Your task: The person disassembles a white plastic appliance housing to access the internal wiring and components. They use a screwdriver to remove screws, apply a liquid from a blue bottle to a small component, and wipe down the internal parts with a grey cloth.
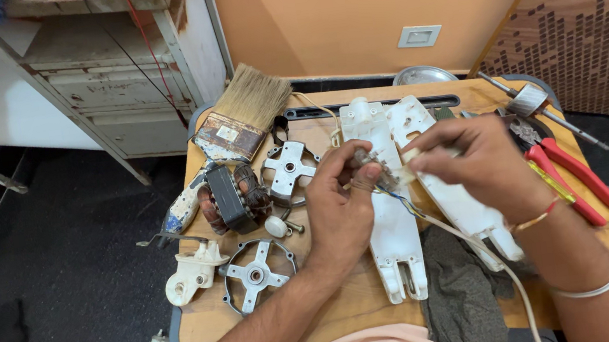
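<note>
Hands pinching a small wired part above two white plastic housing halves on a wooden board.

Left hand (341, 197) grips a small switch-like part (371, 161) between thumb and fingertips, raised just above the left housing half (388, 207), seemingly to keep its thin wires (401, 199) slack and in plain sight. Right hand (475, 160) closes narrowly on the white cord end (414, 155) beside that part, over the right housing half (448, 191). Left of the housing halves lie a motor core (230, 198), two spoked metal brackets (258, 274) and a paintbrush (244, 116) with a small pale rectangular label on its ferrule. Right of them sit red-handled pliers (575, 174); below them lies a grey rag (458, 292). Behind them, a pale rectangular plate (418, 36) is set in the orange wall.
</note>
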